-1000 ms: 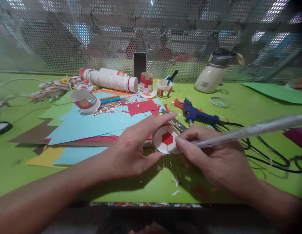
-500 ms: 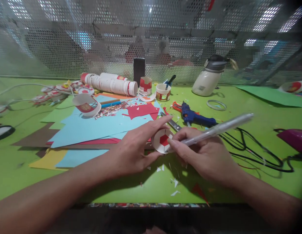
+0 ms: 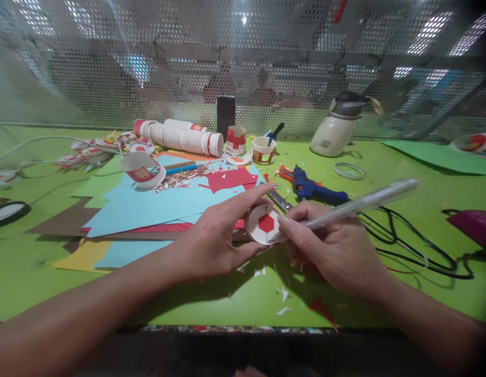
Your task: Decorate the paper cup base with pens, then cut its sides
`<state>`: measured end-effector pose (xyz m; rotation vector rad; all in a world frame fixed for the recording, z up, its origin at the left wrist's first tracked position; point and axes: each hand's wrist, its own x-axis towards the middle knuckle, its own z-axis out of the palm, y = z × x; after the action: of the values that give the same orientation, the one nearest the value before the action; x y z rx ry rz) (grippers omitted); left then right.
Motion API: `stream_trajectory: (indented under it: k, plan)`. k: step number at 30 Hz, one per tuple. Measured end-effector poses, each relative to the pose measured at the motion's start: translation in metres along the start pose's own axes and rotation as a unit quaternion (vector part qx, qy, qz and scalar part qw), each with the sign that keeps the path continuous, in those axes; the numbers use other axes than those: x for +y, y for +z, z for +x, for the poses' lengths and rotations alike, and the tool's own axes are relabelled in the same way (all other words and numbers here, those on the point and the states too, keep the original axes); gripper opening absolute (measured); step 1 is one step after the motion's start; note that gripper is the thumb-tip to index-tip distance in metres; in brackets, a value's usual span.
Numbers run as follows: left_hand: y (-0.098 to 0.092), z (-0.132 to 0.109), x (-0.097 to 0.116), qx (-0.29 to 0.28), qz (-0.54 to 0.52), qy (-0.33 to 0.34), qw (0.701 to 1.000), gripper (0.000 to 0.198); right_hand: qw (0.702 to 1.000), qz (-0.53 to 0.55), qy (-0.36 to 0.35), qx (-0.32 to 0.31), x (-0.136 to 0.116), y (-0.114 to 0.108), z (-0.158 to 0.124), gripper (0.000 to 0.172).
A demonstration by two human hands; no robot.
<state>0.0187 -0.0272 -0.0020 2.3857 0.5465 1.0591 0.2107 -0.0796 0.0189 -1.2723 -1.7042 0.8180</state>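
Note:
A small white paper cup bottom with a red hexagon (image 3: 263, 223) is held just above the green table (image 3: 39, 283). My left hand (image 3: 217, 238) grips it between thumb and forefinger from the left. My right hand (image 3: 337, 251) is closed round a clear pen (image 3: 356, 205), whose tip touches the disc's lower right edge. Small white and red paper scraps (image 3: 282, 293) lie on the table under both hands.
Sheets of coloured paper (image 3: 148, 204) lie left of my hands, with a cut cup (image 3: 143, 168), stacked cups (image 3: 180, 136) and two small cups (image 3: 264, 148) behind. A blue glue gun (image 3: 316, 187), scissors (image 3: 280, 199), black cables (image 3: 416, 246), a tape ring (image 3: 348, 170) and a white jug (image 3: 339, 125) sit right. A perforated screen (image 3: 243, 63) closes the back.
The view has shifted slightly and both hands sit a little higher in frame. The pen has swung to a lower angle. Both grips are unchanged.

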Motion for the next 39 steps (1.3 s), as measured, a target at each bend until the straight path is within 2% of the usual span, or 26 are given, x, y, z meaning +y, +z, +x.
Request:
stream_trajectory:
  k: [10,28,39]
  plan:
    - [-0.0009,-0.0002,0.0008,0.004,-0.009,-0.002,1.0,0.075,1.0,0.025,0.011,0.008,0.0009,-0.0003,-0.0008,0.029]
    - [-0.0015,-0.0002,0.0004,-0.007,-0.011,0.004,1.0,0.074,1.0,0.017,0.002,-0.017,0.0008,-0.0002,0.0008,0.022]
    - [-0.0018,0.0011,0.0029,0.0,-0.007,0.007,1.0,0.071,0.999,0.032,0.002,0.006,-0.0007,-0.0004,0.0001,0.024]
